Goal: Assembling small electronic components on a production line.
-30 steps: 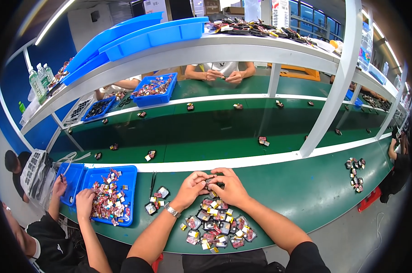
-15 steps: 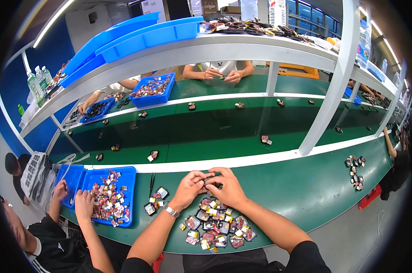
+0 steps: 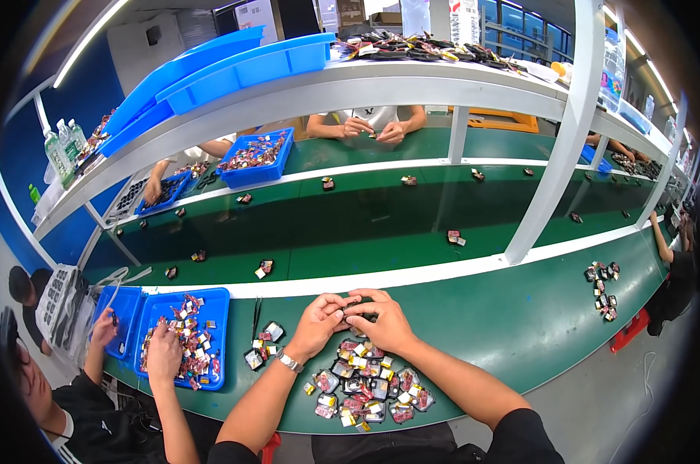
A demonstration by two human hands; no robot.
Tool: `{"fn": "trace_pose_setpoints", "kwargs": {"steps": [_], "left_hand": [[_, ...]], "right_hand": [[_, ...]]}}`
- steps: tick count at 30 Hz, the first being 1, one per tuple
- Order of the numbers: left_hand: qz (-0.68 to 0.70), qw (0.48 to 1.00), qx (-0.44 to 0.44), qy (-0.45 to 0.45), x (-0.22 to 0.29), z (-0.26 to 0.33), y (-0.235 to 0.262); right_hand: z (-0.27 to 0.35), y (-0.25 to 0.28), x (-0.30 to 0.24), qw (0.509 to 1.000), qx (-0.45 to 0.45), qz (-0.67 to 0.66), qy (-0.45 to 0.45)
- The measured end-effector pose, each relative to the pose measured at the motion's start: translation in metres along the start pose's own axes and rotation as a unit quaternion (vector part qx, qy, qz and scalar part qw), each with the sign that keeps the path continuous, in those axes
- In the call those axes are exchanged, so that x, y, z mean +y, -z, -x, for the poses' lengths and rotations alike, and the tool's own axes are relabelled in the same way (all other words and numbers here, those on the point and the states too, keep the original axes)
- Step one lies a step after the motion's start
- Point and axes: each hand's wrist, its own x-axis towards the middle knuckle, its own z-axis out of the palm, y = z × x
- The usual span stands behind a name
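My left hand (image 3: 316,323) and my right hand (image 3: 385,325) meet over the green bench, fingers closed around a small dark case (image 3: 355,307). Most of that case is hidden by the fingers and thumbs. Just below my hands lies a pile of small black cases (image 3: 358,387) fitted with red circuit boards and white-and-yellow battery-like blocks. Left of my left wrist are a few more such cases (image 3: 254,358) and a pair of dark tweezers (image 3: 256,315).
A co-worker at left reaches into a blue tray (image 3: 225,340) of red boards. Beyond the white rail (image 3: 412,277), a green conveyor belt (image 3: 350,247) carries spaced-out cases. A white post (image 3: 547,155) rises at right, near a cluster of cases (image 3: 600,292). Overhead runs a loaded shelf (image 3: 412,77).
My hands stay together on the dark case, with only slight finger movement. The co-worker's hand at left has moved right, farther into the tray of boards.
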Motion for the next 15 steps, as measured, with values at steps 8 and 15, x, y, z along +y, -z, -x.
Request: {"fn": "trace_pose_setpoints", "kwargs": {"steps": [8, 15], "left_hand": [[0.022, 0.999, 0.006, -0.033, -0.0013, 0.0010, 0.0044], [0.014, 0.999, 0.015, -0.043, -0.0005, -0.0002, 0.0003]], "right_hand": [[-0.0021, -0.0003, -0.0097, 0.993, 0.014, 0.054, 0.100], [-0.0021, -0.0029, -0.0101, 0.994, 0.015, 0.037, 0.099]]}}
